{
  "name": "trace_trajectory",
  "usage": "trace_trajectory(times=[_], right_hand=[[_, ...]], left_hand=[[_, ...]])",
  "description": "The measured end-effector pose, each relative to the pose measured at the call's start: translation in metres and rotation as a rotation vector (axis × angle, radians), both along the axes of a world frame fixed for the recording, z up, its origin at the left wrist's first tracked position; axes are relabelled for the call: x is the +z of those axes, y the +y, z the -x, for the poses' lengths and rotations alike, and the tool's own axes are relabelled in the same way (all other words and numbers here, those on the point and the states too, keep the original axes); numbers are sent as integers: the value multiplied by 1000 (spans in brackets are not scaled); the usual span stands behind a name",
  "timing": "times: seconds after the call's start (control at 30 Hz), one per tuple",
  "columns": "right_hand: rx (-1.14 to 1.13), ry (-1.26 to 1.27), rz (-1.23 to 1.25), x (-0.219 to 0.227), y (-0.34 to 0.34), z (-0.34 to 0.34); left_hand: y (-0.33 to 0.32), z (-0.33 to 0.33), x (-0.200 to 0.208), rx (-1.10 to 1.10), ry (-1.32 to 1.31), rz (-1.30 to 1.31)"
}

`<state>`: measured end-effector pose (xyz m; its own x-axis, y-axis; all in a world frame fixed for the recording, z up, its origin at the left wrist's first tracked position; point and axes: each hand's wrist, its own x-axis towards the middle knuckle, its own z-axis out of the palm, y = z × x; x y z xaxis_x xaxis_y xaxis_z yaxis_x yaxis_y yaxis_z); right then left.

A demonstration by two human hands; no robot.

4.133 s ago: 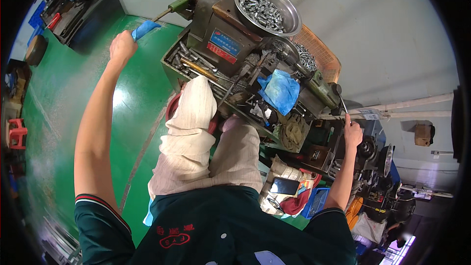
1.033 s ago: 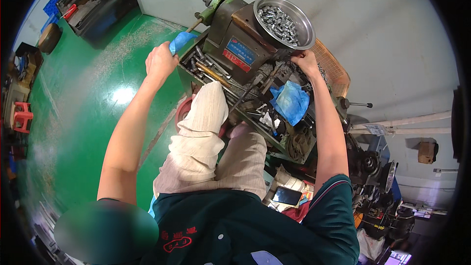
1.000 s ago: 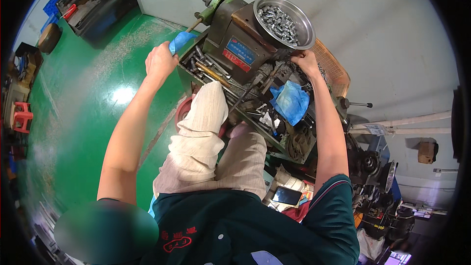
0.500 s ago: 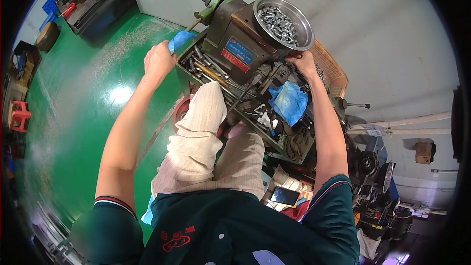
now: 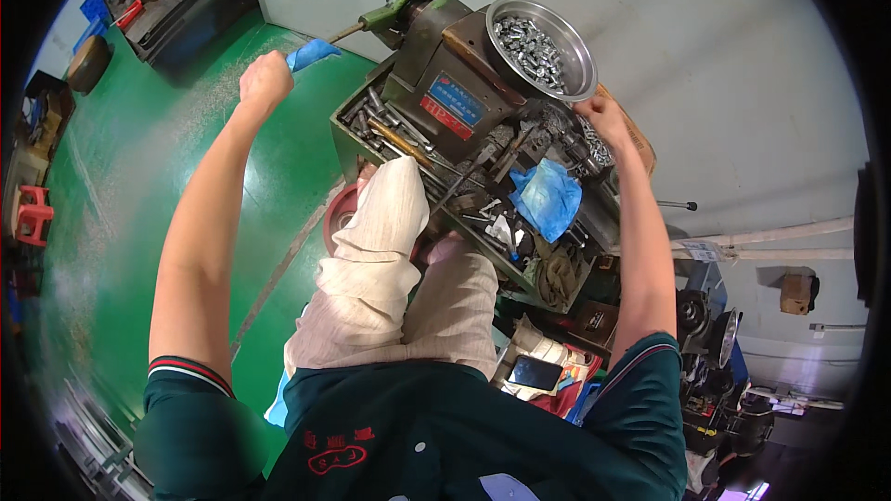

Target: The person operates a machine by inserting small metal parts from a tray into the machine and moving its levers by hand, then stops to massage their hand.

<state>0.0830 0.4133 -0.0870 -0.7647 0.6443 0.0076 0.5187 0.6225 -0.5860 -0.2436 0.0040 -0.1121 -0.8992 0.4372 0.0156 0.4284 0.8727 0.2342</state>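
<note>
My left hand (image 5: 266, 81) is wrapped round the end of a machine lever (image 5: 348, 32), whose grip is covered in blue wrapping (image 5: 314, 54). The lever runs to a green hub on a small bench machine (image 5: 455, 46). Just below the rim of a round metal bowl (image 5: 587, 79), my right hand (image 5: 605, 121) has its fingers drawn together; whatever is in them is hidden. Small shiny metal parts (image 5: 531, 48) fill the bowl on top of the machine. Beneath my right forearm, a crumpled blue sheet (image 5: 548, 199) lies over the machine bed.
Rods and tools lie in a metal tray (image 5: 345, 130) at the machine's left. An orange basket (image 5: 640, 144) stands behind my right wrist. A phone (image 5: 535, 372) rests on papers near my lap. Far left are a red stool (image 5: 34, 215) and a dark workbench (image 5: 195, 5).
My left hand has swung the lever outward to the left and up, away from the machine. My right hand has shifted slightly right, out from under the bowl.
</note>
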Motion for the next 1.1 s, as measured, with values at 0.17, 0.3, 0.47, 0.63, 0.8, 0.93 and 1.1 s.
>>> trace_trajectory(times=[0.17, 0.3, 0.47, 0.63, 0.8, 0.93, 1.1], right_hand=[[-292, -431, -374, 21, 74, -75], [-604, -764, -508, 44, 68, -165], [-703, -592, -583, 15, 50, -277], [-750, -539, -761, 12, -33, -299], [-747, -546, -683, 19, -66, -303], [-731, -548, -728, 23, -80, -294], [-734, -580, -707, 26, -85, -289]], left_hand=[[2, -1, 0, -18, -16, 4], [2, 0, -1, -12, -19, 3], [0, -1, -1, -51, -5, -24], [-4, -1, -1, -41, 6, -32], [-1, 2, -4, -54, 13, -40], [0, 1, -5, -69, 19, -26], [0, 2, -8, -64, 32, -22]])
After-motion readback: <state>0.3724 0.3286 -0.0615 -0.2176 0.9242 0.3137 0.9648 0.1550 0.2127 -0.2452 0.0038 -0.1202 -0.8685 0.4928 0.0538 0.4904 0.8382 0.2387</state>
